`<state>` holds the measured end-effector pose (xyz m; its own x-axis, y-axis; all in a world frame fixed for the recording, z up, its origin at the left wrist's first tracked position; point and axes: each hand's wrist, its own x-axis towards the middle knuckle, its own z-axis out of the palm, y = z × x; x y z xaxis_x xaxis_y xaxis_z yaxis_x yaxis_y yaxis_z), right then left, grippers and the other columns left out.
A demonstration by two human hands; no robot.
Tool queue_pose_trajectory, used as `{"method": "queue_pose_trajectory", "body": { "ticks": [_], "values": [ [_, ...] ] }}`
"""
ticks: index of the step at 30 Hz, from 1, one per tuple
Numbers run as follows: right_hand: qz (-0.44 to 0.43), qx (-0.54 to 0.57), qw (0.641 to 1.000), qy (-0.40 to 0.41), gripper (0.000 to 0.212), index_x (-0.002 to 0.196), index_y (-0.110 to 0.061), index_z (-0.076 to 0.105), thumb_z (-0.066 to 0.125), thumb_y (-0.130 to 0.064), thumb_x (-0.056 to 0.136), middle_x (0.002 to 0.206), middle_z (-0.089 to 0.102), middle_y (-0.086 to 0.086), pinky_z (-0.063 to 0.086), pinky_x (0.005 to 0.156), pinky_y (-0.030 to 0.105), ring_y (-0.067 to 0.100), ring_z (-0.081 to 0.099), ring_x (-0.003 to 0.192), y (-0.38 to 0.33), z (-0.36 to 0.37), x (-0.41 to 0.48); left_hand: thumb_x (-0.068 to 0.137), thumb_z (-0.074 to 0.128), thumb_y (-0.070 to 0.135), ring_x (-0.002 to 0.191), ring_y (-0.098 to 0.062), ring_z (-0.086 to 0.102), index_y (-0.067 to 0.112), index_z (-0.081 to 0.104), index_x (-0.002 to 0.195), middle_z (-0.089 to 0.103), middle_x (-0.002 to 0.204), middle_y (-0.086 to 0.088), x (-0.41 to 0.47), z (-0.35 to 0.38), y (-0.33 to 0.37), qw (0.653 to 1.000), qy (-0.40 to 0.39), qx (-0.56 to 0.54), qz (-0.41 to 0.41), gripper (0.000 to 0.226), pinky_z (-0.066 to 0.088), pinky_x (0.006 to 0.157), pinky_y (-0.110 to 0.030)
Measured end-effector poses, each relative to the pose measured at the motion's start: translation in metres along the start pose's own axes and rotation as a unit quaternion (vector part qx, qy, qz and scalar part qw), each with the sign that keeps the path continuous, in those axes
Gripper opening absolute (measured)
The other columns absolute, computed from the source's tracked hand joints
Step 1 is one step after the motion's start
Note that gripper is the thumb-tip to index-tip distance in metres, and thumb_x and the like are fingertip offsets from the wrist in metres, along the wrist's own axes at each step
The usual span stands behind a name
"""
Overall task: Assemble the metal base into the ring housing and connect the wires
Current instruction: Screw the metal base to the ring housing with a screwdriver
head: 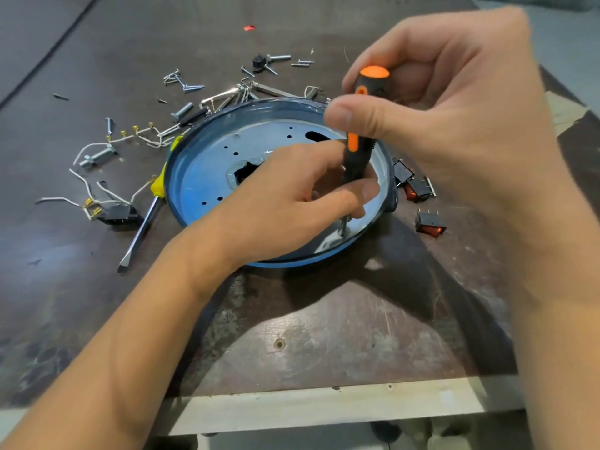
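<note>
Dark worktable (324, 336) | blue ring housing (170, 177) lies mid-table, metal base (207, 167) seated inside it | right hand (438, 125) grips the handle of an upright orange-and-black screwdriver (360, 147), tip on the base near the front rim | left hand (292, 196) pinches its shaft low down | yellow-handled screwdriver (146, 219), switches (430, 224), wires (87, 186) and screws (183, 82) lie scattered around the housing

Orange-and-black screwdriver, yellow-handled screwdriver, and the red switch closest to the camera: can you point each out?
orange-and-black screwdriver (358, 157), head view, on the black handle between the two hands.
yellow-handled screwdriver (146, 224), head view, midway along its metal shaft.
red switch (428, 222), head view, on its black casing.
</note>
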<state>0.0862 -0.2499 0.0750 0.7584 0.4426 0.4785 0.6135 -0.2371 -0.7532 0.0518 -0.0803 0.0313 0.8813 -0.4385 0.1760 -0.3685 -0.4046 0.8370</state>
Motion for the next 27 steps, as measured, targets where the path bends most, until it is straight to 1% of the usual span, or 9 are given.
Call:
{"method": "queue_pose_trajectory", "body": {
  "ticks": [2, 6, 8, 10, 14, 20, 22, 25, 27],
  "values": [
    [0.003, 0.014, 1.0, -0.006, 0.034, 0.099, 0.007, 0.068, 0.077, -0.024, 0.087, 0.088, 0.072, 0.019, 0.059, 0.072, 0.043, 0.023, 0.073, 0.077, 0.0009, -0.0021, -0.0013, 0.099, 0.057, 0.025, 0.086, -0.007, 0.071, 0.018, 0.063, 0.1, 0.072, 0.086, 0.01, 0.0001, 0.0002, -0.0002, 1.0, -0.002, 0.002, 0.001, 0.009, 0.053, 0.076, -0.024],
    [0.03, 0.119, 0.991, -0.044, 0.025, 0.122, 0.002, 0.061, 0.059, -0.006, 0.098, 0.106, 0.071, 0.021, 0.058, 0.086, 0.036, 0.024, 0.072, 0.101, 0.0008, -0.0094, -0.0065, 0.095, 0.061, 0.03, 0.086, -0.013, 0.072, 0.022, 0.057, 0.108, 0.072, 0.088, 0.004, -0.0015, 0.001, -0.0015, 1.0, 0.004, -0.003, 0.004, 0.016, 0.057, 0.079, -0.044],
    [0.025, 0.11, 0.992, -0.05, 0.024, 0.119, 0.001, 0.062, 0.061, -0.003, 0.096, 0.105, 0.071, 0.022, 0.058, 0.086, 0.035, 0.023, 0.073, 0.099, 0.0003, -0.0092, -0.0053, 0.095, 0.061, 0.032, 0.085, -0.014, 0.072, 0.024, 0.056, 0.109, 0.073, 0.087, 0.003, -0.0017, 0.0018, -0.002, 1.0, 0.007, -0.006, 0.003, 0.017, 0.056, 0.079, -0.046],
    [0.013, 0.072, 0.997, -0.038, 0.021, 0.109, -0.001, 0.066, 0.071, -0.009, 0.09, 0.099, 0.071, 0.018, 0.059, 0.082, 0.037, 0.022, 0.074, 0.091, -0.002, -0.0059, -0.0028, 0.095, 0.06, 0.032, 0.084, -0.013, 0.072, 0.021, 0.058, 0.106, 0.072, 0.086, 0.004, -0.0009, 0.0019, -0.0022, 1.0, 0.01, -0.011, -0.004, 0.016, 0.057, 0.079, -0.044],
    [0.008, 0.023, 1.0, 0.003, 0.034, 0.092, -0.001, 0.065, 0.085, -0.025, 0.079, 0.087, 0.07, 0.016, 0.051, 0.068, 0.028, 0.016, 0.067, 0.076, -0.0041, -0.0004, 0.0, 0.098, 0.056, 0.033, 0.085, -0.011, 0.07, 0.019, 0.062, 0.101, 0.072, 0.085, 0.007, 0.0006, 0.0009, -0.0012, 1.0, 0.001, 0.003, -0.007, 0.016, 0.055, 0.077, -0.033],
    [0.035, 0.126, 0.989, -0.068, 0.026, 0.121, 0.004, 0.06, 0.059, -0.006, 0.097, 0.107, 0.068, 0.026, 0.057, 0.089, 0.039, 0.027, 0.071, 0.101, 0.0022, -0.0068, -0.0051, 0.101, 0.052, 0.031, 0.084, -0.01, 0.07, 0.015, 0.063, 0.097, 0.072, 0.086, 0.004, 0.0008, 0.0002, -0.0015, 1.0, -0.003, 0.005, -0.011, 0.019, 0.049, 0.073, -0.022],
    [0.025, 0.103, 0.992, -0.068, 0.02, 0.112, 0.003, 0.063, 0.063, -0.007, 0.095, 0.102, 0.069, 0.024, 0.057, 0.082, 0.039, 0.028, 0.072, 0.093, 0.0014, -0.0085, -0.004, 0.101, 0.053, 0.031, 0.084, -0.01, 0.07, 0.015, 0.064, 0.096, 0.073, 0.086, 0.004, 0.0008, 0.0002, -0.0016, 1.0, -0.004, 0.005, -0.009, 0.02, 0.05, 0.074, -0.023],
    [0.031, 0.046, 0.998, -0.02, 0.029, 0.086, -0.007, 0.06, 0.083, -0.024, 0.079, 0.09, 0.068, 0.025, 0.053, 0.069, 0.055, 0.041, 0.067, 0.08, 0.0017, -0.0055, -0.0017, 0.1, 0.053, 0.031, 0.085, -0.014, 0.07, 0.012, 0.063, 0.096, 0.072, 0.085, 0.002, 0.0009, 0.0021, -0.0011, 1.0, -0.012, 0.011, 0.0, 0.022, 0.054, 0.079, -0.034],
    [0.036, 0.046, 0.998, -0.002, 0.034, 0.081, -0.011, 0.055, 0.085, -0.027, 0.077, 0.082, 0.066, 0.02, 0.05, 0.065, 0.051, 0.037, 0.063, 0.072, 0.003, -0.0017, 0.0002, 0.101, 0.053, 0.03, 0.086, -0.014, 0.07, 0.012, 0.063, 0.096, 0.071, 0.085, 0.002, 0.0011, 0.002, -0.0011, 1.0, -0.014, 0.014, 0.001, 0.021, 0.054, 0.081, -0.035]
  ]
}}
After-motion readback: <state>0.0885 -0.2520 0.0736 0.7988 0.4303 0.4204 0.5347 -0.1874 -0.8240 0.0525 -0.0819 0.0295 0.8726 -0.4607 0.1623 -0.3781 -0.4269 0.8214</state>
